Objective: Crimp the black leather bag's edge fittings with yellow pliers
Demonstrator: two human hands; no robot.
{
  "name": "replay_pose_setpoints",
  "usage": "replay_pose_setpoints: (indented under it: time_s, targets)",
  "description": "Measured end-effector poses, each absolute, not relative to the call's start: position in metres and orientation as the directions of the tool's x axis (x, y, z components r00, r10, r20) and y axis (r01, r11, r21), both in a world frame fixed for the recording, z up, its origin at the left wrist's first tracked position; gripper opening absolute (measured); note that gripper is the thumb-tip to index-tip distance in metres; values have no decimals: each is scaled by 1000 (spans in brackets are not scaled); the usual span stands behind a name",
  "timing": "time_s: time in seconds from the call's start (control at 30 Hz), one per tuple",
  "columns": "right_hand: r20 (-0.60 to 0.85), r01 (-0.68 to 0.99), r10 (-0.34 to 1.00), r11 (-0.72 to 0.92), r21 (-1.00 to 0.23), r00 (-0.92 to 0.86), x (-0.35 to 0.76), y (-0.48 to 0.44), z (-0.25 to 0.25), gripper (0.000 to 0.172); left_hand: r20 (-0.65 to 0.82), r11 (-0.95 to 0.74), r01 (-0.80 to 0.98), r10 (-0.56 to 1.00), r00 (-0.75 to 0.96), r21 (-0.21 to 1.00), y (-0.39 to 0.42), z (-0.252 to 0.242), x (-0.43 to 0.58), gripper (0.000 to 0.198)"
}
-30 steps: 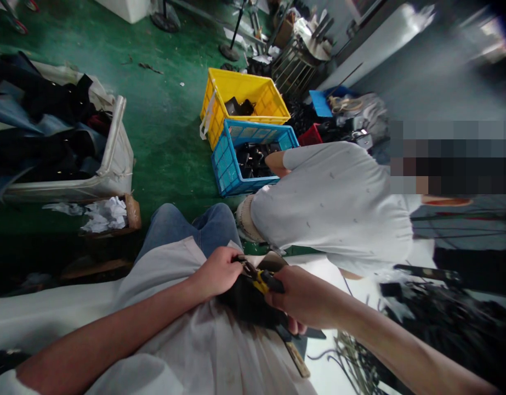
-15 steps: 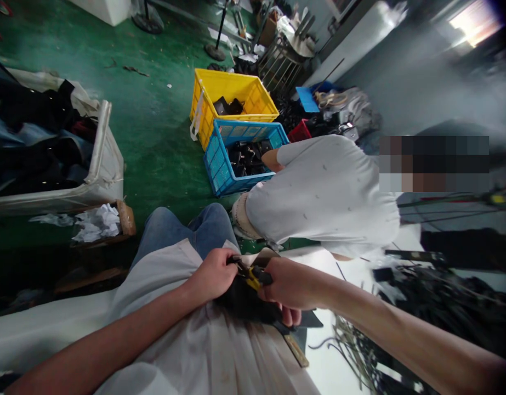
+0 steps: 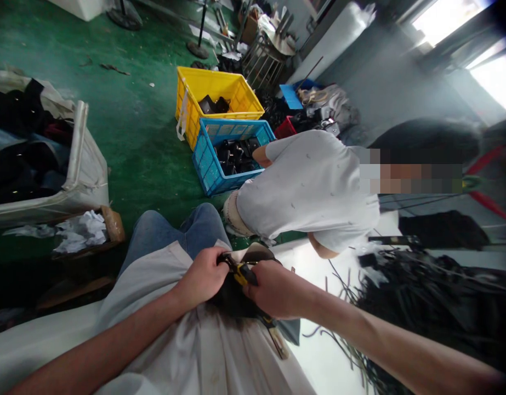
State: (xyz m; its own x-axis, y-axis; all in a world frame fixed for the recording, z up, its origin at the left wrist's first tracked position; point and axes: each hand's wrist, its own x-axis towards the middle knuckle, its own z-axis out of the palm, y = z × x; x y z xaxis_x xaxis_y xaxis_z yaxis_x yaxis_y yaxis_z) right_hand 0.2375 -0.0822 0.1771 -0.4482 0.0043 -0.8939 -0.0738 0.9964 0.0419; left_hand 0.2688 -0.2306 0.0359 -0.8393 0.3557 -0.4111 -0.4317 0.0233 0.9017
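Note:
My left hand (image 3: 207,275) is closed in a pinch on the edge of a black leather-like piece (image 3: 232,300) in my lap. Yellow-and-black pliers (image 3: 239,276) sit in my closed right hand (image 3: 273,289), with their jaws against dark parts by my left fingertips. What the jaws bite on is too small to make out. Beyond the pliers, a dark flap with a pale underside (image 3: 259,253) stands up from the piece. Below my right hand a narrow yellowish-brown strip (image 3: 278,344) sticks out over the apron.
Beside me a person in a grey shirt (image 3: 306,186) reaches into a blue crate (image 3: 203,159) of black items. Behind it stands a yellow crate (image 3: 220,82). Dark strips (image 3: 433,291) pile on the white table (image 3: 314,362) at right. A white bin (image 3: 90,164) stands left.
The view has swung a little to the right, so things sit further left. My right fingers have drawn in around the pliers. The person beside me has shifted slightly, with an elbow now showing.

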Motion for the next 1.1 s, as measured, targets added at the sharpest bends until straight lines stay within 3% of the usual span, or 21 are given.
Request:
replay_pose_setpoints:
  time_s: [0.1, 0.43, 0.6, 0.7, 0.8, 0.9, 1.1]
  targets:
    - [-841, -170, -19, 982, 86, -540, 245, -77, 171, 30, -425, 14, -450, 357, -832, 893, -229, 35, 268, 24]
    - [-861, -104, -18, 994, 40, -507, 242, -76, 169, 36, -420, -7, -452, 360, -833, 892, -231, 33, 265, 27]
    - [-805, -239, -71, 967, 90, -589, 233, -73, 177, 29, -427, -46, -480, 391, -815, 876, -229, 34, 264, 28]
    - [-823, -403, -145, 908, 110, -550, 230, -78, 181, 17, -415, -81, -492, 429, -802, 867, -225, 27, 264, 27]
    - [-776, -512, -153, 825, 241, -612, 238, -89, 174, 27, -411, -101, -503, 451, -792, 858, -225, 18, 262, 25]
    - [-623, -525, -181, 736, 428, -761, 253, -96, 159, 39, -423, -132, -528, 452, -786, 839, -228, 14, 260, 22]
    - [-469, -555, -309, 579, 598, -828, 277, -95, 139, 35, -435, -178, -556, 451, -780, 812, -236, 17, 261, 23]
